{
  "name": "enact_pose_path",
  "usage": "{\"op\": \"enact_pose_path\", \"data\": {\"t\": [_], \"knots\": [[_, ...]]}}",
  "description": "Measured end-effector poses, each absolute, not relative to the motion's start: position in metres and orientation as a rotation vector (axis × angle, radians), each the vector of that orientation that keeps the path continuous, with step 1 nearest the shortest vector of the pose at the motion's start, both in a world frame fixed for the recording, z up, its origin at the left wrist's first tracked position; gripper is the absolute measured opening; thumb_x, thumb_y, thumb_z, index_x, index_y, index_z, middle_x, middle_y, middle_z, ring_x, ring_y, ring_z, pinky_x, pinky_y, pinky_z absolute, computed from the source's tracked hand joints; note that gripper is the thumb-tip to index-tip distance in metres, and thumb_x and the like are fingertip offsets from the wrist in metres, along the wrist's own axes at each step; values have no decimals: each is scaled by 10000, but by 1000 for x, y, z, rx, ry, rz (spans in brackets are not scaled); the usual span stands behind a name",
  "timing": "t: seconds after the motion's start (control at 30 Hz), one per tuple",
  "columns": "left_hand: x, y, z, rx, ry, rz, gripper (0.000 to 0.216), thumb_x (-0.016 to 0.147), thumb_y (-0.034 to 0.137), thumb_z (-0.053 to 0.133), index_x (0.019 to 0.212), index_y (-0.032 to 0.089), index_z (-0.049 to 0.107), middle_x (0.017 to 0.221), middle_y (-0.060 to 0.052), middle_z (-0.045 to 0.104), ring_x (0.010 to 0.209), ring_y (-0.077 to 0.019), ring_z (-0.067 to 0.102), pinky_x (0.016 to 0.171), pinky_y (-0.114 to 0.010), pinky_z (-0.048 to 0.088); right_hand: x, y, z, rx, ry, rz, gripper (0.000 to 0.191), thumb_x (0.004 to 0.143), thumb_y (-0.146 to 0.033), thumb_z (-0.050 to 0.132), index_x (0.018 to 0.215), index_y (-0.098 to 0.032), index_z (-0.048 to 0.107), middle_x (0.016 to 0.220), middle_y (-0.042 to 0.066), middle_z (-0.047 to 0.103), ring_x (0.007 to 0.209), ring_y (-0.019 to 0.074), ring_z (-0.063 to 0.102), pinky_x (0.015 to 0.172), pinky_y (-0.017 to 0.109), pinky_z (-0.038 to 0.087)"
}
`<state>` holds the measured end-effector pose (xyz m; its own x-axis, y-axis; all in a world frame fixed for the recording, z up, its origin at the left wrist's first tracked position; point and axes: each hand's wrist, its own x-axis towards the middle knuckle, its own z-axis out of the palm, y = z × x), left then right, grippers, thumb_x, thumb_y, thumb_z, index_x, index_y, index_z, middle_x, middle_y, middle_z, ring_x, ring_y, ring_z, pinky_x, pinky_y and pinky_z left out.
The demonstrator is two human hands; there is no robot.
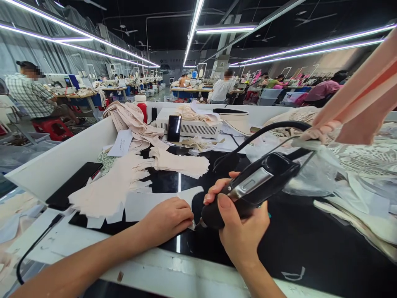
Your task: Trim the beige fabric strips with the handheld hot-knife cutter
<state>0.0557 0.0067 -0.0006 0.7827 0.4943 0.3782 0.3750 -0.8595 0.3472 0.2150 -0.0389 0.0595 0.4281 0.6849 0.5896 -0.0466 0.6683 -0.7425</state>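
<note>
My right hand (242, 231) is wrapped round a black corded handheld power tool (252, 188) with a silver plate on its side. The tool slants down to the left, its tip close to my left fingertips. My left hand (172, 215) is closed in a pinch at the edge of a small pale fabric piece (192, 226); the hand hides most of it. Beneath that hand a white strip (136, 207) lies on the glossy black work surface (310, 244). A fanned pile of cream fabric pieces (108, 182) lies to the left, with another stack (181, 163) behind.
A pink cloth tie (350, 95) suspends the tool from the upper right. A black cable (263, 128) arches behind it. At the back are a vented white box (195, 129) and an upright phone (174, 128). Lace in plastic (356, 153) heaps at right. Several people sit at distant machines.
</note>
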Motion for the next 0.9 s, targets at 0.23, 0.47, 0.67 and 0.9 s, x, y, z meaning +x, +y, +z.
{"op": "enact_pose_path", "data": {"t": [0.23,0.47,0.67,0.9], "knots": [[56,4,3,2766,629,820,99,1045,124,623,969,177,658,1069,-56,703,1006,-191,658,955,-303,526,216,-38,58,-724,-1040,499,338,854,-251,815,1139,-264,633,813,-38,697,595,128,639,580,276,579],[54,6,2,2837,592,662,136,1069,123,575,987,175,670,938,-35,722,900,-184,694,861,-288,539,216,-38,58,-719,-1028,521,345,853,-273,828,1138,-266,634,816,-34,700,592,130,642,553,270,581],[44,11,3,2893,452,687,136,1059,118,583,1089,164,707,1082,-75,758,978,-199,718,909,-301,549,216,-39,58,-726,-1013,532,354,847,-272,831,1138,-267,629,812,-35,699,591,133,650,562,277,581],[41,14,6,2937,320,674,198,1092,133,538,1173,171,714,1090,-84,768,1046,-197,723,959,-290,553,218,-40,58,-750,-1012,539,371,850,-302,837,1155,-276,627,810,-35,687,601,144,657,583,298,578]]}}
